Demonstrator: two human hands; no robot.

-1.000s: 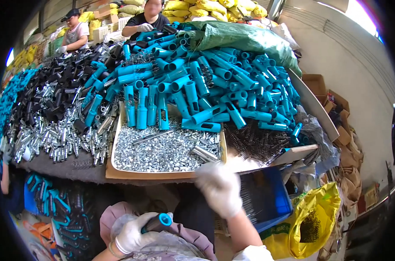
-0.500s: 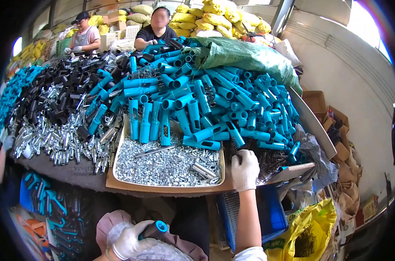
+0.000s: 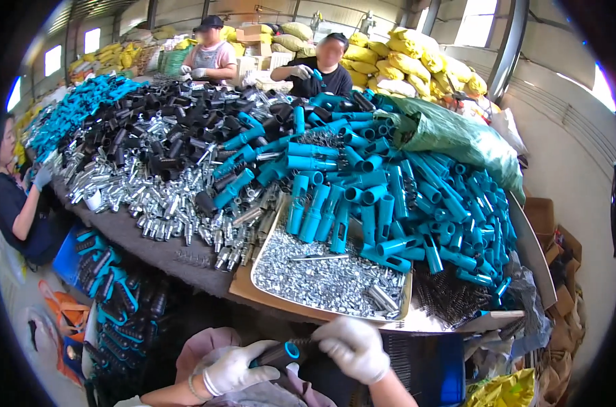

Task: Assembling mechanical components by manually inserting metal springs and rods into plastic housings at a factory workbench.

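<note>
Low in front of me, my left hand [image 3: 234,371], in a white glove, is closed around a black tube [image 3: 272,357] with a teal ring at its open end. My right hand [image 3: 355,350], also gloved, is closed in a pinch on a dark coil spring [image 3: 301,342] beside the tube's open end. Whether the spring's tip is inside the tube I cannot tell. Beyond my hands a shallow tray [image 3: 411,298] holds small silvery metal pieces. Dark coil springs [image 3: 450,293] lie heaped to its right, and teal slotted tubes [image 3: 389,193] are piled behind it.
Silvery metal fittings [image 3: 179,197] and black sleeves [image 3: 179,122] cover the table's left side. A green sack [image 3: 450,129] lies at the back right. Two people [image 3: 325,64] [image 3: 209,54] work across the table, another person [image 3: 23,203] at the left. A yellow bag [image 3: 501,392] stands low right.
My right hand has come back from the spring heap to the tube, now with a spring. The view has turned left. The left hand still holds the black tube.
</note>
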